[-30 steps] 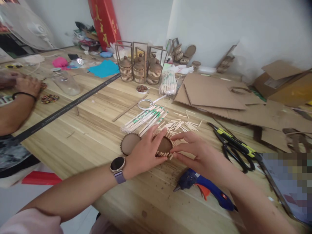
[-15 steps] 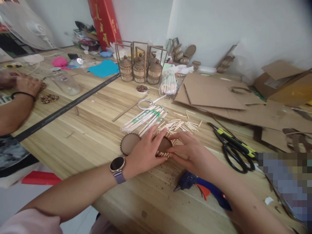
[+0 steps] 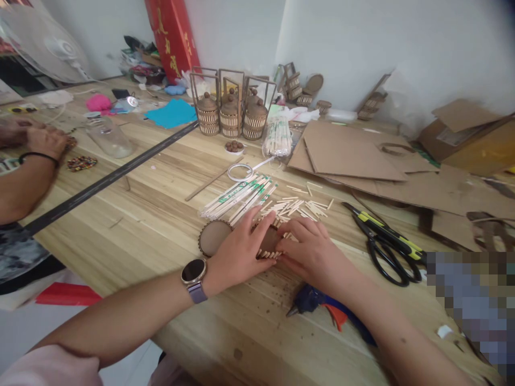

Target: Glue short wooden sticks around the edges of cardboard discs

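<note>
A small round brown tray [image 3: 267,239], with short wooden sticks standing along its edge, rests on the wooden table between my hands. My left hand [image 3: 237,251] holds its left side, thumb in front and fingers behind. At the right edge, the fingers of my right hand [image 3: 315,251] are pinched together against the sticks; whatever lies between the fingertips is hidden. A second round piece [image 3: 215,239] with a dark beaded-looking rim lies left of my left hand. Cut sticks [image 3: 292,207] are scattered just behind the tray. A blue glue gun [image 3: 309,299] lies below my right wrist, partly covered by my forearm.
Wrapped chopsticks [image 3: 237,197] and a roll of tape [image 3: 240,172] lie beyond my hands. Black-handled scissors [image 3: 388,257] and a yellow-black cutter [image 3: 388,234] are at right, before cardboard sheets [image 3: 354,155]. Miniature lidded baskets [image 3: 230,119] stand behind. Another person's hand [image 3: 46,138] is at left.
My right hand has shifted slightly left and its fingers have closed in on the tray's right edge. My left hand and the tray have stayed in place.
</note>
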### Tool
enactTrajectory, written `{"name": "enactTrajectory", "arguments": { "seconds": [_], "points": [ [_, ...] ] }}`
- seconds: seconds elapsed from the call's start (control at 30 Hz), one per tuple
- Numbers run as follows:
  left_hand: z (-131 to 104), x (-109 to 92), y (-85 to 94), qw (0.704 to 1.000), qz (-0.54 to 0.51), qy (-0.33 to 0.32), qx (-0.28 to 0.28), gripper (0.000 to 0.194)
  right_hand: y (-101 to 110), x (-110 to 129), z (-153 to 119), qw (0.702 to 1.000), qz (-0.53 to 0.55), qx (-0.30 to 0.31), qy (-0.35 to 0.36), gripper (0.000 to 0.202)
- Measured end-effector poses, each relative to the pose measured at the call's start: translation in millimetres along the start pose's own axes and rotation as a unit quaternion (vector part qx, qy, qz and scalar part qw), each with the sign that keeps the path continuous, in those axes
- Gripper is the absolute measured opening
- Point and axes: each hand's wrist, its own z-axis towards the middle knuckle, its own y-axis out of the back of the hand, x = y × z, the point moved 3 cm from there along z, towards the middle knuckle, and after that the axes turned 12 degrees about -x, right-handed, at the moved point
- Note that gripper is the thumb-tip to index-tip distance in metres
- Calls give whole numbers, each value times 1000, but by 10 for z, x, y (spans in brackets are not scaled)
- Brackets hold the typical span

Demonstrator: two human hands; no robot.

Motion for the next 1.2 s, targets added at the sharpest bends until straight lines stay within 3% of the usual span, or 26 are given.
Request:
{"name": "enactTrajectory", "arguments": {
  "seconds": [1.2],
  "points": [
    [2, 7, -2, 1000, -1, 1, 6, 95, -61, -41, -22, 1000, -17, -22, -2, 5]
  ]
}}
